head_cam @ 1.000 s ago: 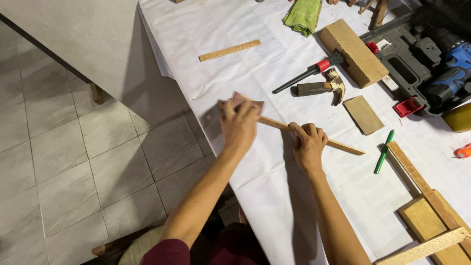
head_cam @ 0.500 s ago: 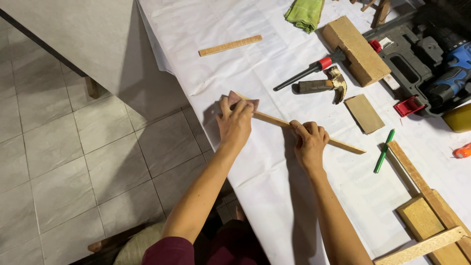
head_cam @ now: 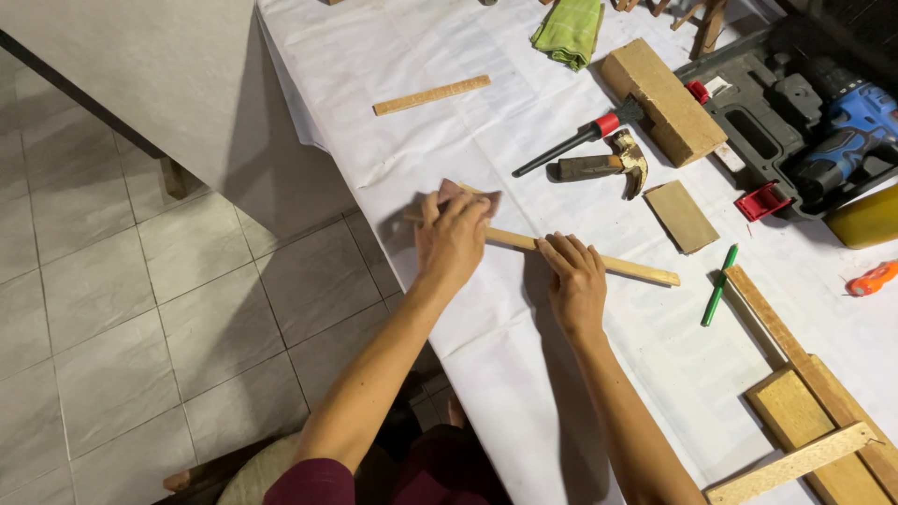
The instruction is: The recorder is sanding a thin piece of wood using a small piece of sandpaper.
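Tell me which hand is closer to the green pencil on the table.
Right. The right hand presses the long wooden strip just left of the green pencil. The left hand is farther away, at the strip's other end, holding sandpaper on it.

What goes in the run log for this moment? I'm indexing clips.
left hand: presses sandpaper on wooden strip | right hand: pins strip to white table cover | nearby: hammer, green pencil
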